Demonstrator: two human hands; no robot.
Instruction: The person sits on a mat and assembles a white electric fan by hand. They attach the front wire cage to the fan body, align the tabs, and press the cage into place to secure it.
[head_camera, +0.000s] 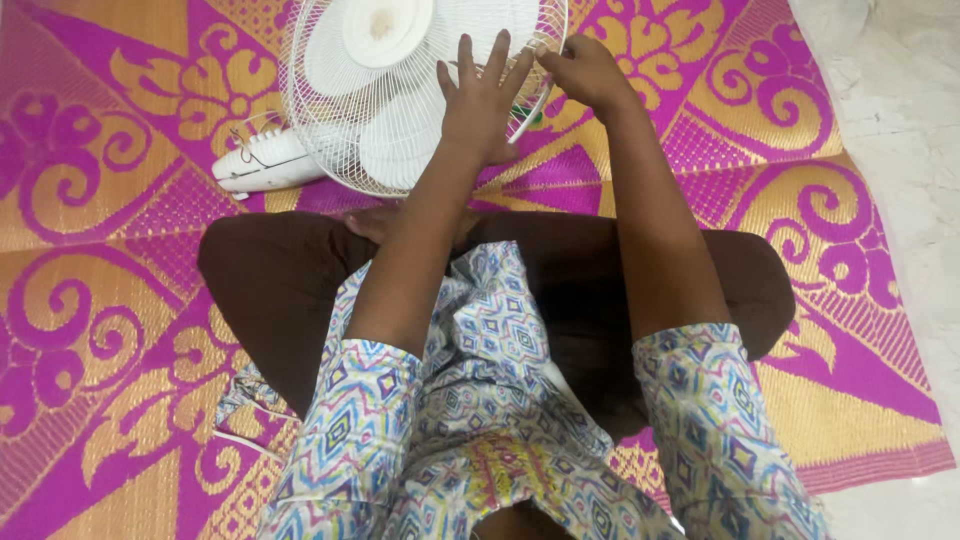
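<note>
Left hand (482, 105) lies flat on the white fan guard (400, 110), fingers (497, 52) spread apart. Right hand (588, 72) pinches the guard's rim, fingers curled together on the wire. Fan lies on the pink-and-gold mat (110, 250), just beyond the knees.

Fans: one (400, 90)
Guards: one (340, 130)
Motor housings: one (265, 162)
Mats: one (110, 250)
Hands: two, left (480, 105) and right (590, 72)

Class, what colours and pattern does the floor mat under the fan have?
The mat is magenta and golden yellow with swirling floral motifs; the head view shows it.
</note>
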